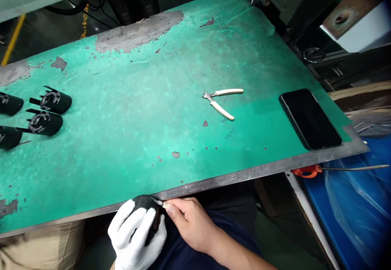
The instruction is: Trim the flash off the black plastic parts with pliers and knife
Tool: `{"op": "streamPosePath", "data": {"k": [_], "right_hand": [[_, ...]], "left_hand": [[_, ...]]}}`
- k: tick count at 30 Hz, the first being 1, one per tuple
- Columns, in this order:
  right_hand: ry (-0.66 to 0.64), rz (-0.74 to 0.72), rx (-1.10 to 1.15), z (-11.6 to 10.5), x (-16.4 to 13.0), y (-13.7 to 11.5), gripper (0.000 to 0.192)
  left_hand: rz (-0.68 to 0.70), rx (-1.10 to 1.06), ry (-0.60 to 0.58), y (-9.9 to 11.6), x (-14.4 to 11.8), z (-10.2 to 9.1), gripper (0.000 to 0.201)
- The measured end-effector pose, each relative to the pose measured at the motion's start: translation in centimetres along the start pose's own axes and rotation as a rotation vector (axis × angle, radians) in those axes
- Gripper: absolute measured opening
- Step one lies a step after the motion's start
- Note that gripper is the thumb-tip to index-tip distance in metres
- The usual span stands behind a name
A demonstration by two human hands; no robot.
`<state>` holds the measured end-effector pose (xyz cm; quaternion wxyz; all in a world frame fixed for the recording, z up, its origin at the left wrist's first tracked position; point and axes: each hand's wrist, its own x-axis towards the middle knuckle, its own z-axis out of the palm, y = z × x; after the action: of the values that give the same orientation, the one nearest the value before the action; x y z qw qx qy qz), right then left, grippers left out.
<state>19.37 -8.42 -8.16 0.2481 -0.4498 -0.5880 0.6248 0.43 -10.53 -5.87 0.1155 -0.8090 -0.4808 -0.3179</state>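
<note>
My left hand [134, 237], in a white glove, is wrapped round a black rounded part [143, 201] at the near edge of the table. In my bare right hand [194, 223], thumb and fingers pinch a small knife [158, 202] with a pale handle. The knife's tip meets the side of the black part; its exact contact is too small to make out. Much of the part is hidden under the gloved fingers. Farther off on the table lie side cutters [222, 110] with cream handles, their jaws spread.
Several black cylindrical parts [49, 123] with prongs lie at the left of the green tabletop [137, 111]. A phone [311, 119] rests at the right. Beyond the edge are an orange-handled tool [308, 171] and blue plastic-lined material [351, 205]. A khaki-clad leg [42, 245] shows lower left.
</note>
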Motion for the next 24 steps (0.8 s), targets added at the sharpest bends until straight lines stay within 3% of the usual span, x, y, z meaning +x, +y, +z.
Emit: {"op": "streamPosePath", "data": {"k": [9, 14, 17, 20, 24], "right_hand": [[0.051, -0.01, -0.022, 0.6, -0.4, -0.5, 0.039], [0.102, -0.02, -0.075, 0.9, -0.2, 0.2, 0.04], [0.077, -0.045, 0.005, 0.9, 0.0, 1.0, 0.041], [0.03, -0.06, 0.068, 0.6, 0.2, 1.5, 0.042], [-0.033, -0.023, 0.004, -1.2, -0.1, -0.6, 0.041]], "left_hand": [[0.008, -0.006, 0.001, 0.0, -0.1, 0.0, 0.05], [0.04, 0.02, 0.026, 0.0, -0.5, 0.2, 0.051], [0.044, 0.024, 0.022, -0.1, -1.2, 0.3, 0.05], [-0.02, 0.002, 0.036, 0.0, -1.6, 0.5, 0.049], [-0.281, -0.14, 0.038, 1.5, 0.8, -0.1, 0.038]]}}
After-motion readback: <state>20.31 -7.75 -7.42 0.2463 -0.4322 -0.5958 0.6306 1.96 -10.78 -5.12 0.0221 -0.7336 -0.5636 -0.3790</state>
